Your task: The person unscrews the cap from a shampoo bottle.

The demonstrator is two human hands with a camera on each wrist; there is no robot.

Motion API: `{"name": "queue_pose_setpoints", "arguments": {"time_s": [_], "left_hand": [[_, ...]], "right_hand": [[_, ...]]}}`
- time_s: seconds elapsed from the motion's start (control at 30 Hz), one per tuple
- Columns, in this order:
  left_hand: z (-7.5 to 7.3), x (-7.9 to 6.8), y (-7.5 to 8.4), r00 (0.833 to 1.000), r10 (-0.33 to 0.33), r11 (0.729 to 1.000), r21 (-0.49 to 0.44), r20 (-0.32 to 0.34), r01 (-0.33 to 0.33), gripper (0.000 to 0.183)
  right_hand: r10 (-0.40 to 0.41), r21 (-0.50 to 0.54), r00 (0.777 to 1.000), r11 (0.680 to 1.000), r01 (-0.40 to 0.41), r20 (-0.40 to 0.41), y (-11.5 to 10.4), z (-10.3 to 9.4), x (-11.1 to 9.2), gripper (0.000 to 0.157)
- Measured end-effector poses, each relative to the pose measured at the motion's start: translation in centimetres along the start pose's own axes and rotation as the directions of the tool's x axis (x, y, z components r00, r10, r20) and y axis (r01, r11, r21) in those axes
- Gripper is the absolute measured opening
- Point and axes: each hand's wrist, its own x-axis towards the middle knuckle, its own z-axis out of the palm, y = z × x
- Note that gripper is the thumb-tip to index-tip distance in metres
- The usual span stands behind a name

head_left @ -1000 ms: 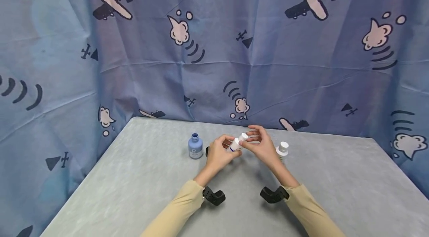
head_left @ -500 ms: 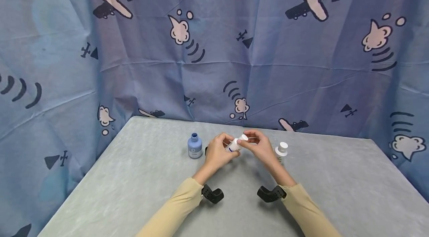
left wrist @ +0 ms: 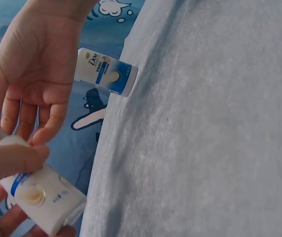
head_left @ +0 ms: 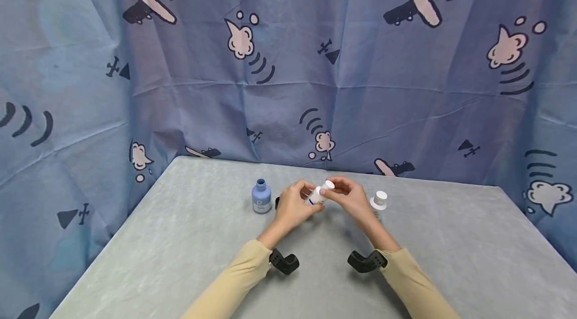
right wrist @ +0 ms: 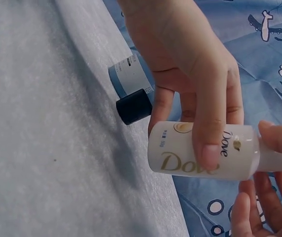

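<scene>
Tilted in the air above the table is a small white Dove bottle [head_left: 317, 196], which my left hand [head_left: 293, 209] holds around its body, thumb across the label in the right wrist view. My right hand [head_left: 352, 202] pinches the bottle's white cap [right wrist: 273, 159] between thumb and fingers. The cap sits at the bottle's neck; whether it is loose I cannot tell. Left of the hands stands a blue bottle [head_left: 261, 200] with its neck uncovered. A black cap [right wrist: 134, 106] lies beside it, mostly behind my left hand in the head view.
A second white-capped Dove bottle [head_left: 378, 201] stands upright just right of my right hand; its blue label [left wrist: 114, 76] shows in the left wrist view. The pale grey table [head_left: 180, 244] ends at a blue airplane-print curtain [head_left: 279, 83] at the back and sides.
My right fingers, spread above the cap a second ago, have drawn in and down around it. The held bottle has hardly moved, and the other bottles stand where they were.
</scene>
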Motion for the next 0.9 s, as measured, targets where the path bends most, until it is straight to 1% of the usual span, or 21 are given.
{"name": "queue_pose_setpoints", "arguments": {"time_s": [0.13,0.3,0.4,0.5,0.63,0.77,0.9], "left_hand": [[-0.24,0.05,0.06,0.999,0.043,0.999,-0.013,0.016,-0.043,0.044],[-0.38,0.08,0.16,0.997,0.069,0.997,-0.031,0.027,-0.069,0.044],[-0.3,0.01,0.14,0.997,0.08,0.996,-0.037,0.022,-0.079,0.043],[-0.09,-0.03,0.08,0.996,0.09,0.994,-0.057,0.016,-0.089,0.042],[0.15,-0.2,0.15,0.993,0.114,0.991,-0.073,-0.002,-0.114,0.042],[0.32,-0.43,0.16,0.991,0.135,0.987,-0.084,-0.015,-0.136,0.043],[0.47,-0.48,-0.02,0.988,0.157,0.983,-0.095,0.008,-0.156,0.043]], "right_hand": [[-0.017,0.048,1.0,0.999,0.017,-0.001,0.07,-0.18,0.02,0.046],[-0.029,0.057,1.0,0.998,0.029,0.003,0.0,-0.35,0.06,0.041],[-0.028,0.058,1.0,0.998,0.028,0.001,-0.08,-0.41,0.03,0.042],[-0.032,0.086,0.999,0.996,0.032,-0.007,-0.15,-0.43,0.01,0.043],[-0.042,0.119,0.999,0.992,0.044,-0.016,-0.23,-0.45,-0.04,0.039],[-0.043,0.105,0.999,0.994,0.044,-0.018,-0.28,-0.55,-0.1,0.038],[-0.032,0.074,0.999,0.997,0.033,-0.012,-0.19,-0.86,-0.12,0.037]]}}
